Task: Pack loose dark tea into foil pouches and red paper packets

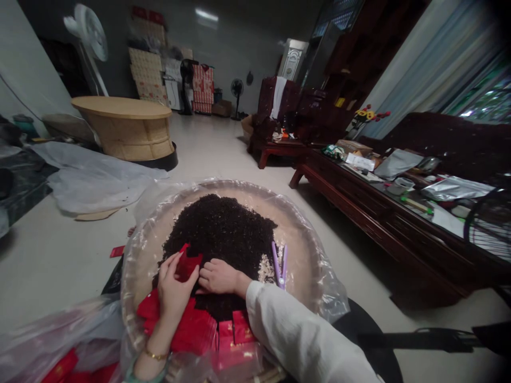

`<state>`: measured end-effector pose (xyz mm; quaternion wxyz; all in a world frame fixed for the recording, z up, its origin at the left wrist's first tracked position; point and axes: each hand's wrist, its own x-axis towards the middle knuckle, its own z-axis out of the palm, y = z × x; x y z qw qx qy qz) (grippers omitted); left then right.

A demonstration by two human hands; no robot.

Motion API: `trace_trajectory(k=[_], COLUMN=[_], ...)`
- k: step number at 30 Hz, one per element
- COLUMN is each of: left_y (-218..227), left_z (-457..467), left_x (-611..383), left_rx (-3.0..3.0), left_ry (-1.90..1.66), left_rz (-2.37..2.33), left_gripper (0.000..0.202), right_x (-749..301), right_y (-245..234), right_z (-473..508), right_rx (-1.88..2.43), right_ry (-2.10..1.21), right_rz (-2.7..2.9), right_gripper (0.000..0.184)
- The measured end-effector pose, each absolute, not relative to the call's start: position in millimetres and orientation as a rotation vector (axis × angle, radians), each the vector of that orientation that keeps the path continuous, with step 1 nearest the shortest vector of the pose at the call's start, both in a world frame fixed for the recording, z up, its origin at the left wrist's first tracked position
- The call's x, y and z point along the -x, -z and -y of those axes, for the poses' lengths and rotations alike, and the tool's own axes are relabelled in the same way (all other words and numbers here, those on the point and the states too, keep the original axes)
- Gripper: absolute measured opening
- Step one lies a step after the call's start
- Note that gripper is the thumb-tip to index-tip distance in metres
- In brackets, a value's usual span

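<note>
Small red pouch (pixel 188 267), in the head view, is pinched between thumb and fingers of the left hand (pixel 173 283), over a heap of dark, shredded leaves (pixel 223 226) in a round, plastic-lined tray (pixel 300 239). Beside it, the right hand (pixel 219 276) curls its fingers; I cannot tell whether they grip anything. Flat red packets (pixel 194 332) lie nearest the wearer.

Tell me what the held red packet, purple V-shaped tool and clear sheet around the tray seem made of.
Red packet: perhaps plastic film or foil; it looks thin and flexible, finish unclear.
Purple tool: probably smooth hard plastic, given its even colour and straight edges.
Clear sheet: glossy plastic film, given its wrinkles and highlights.
</note>
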<state>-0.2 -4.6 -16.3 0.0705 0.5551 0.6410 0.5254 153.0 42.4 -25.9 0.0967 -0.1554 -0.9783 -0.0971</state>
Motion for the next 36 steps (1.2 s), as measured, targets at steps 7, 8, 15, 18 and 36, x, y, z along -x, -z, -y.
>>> trace_trajectory(k=[7, 8, 15, 18, 36], left_y=[17, 17, 17, 17, 18], left_z=[6, 6, 9, 10, 13], left_x=[-1, -2, -10, -12, -19], left_rx=[-1.662, -1.661, -1.739, -1.764, -1.764], left_ry=[-1.576, -1.572, -1.479, -1.429, -1.334], left_rz=[-1.892, -1.877, -1.719, -1.679, -1.616], left_gripper=[0.048, 0.048, 0.043, 0.042, 0.04], right_x=[-175, -179, -194, -195, -155], right_y=[2, -1, -15, -18, -38], right_z=[-49, -51, -58, -53, -43], right_rx=[1.087, 1.179, 1.003, 0.852, 0.823], right_ry=[-0.256, -0.414, -1.355, -1.482, -1.511], right_rz=[2.141, 1.887, 0.573, 0.52, 0.624], right_gripper=[0.051, 0.05, 0.037, 0.038, 0.062])
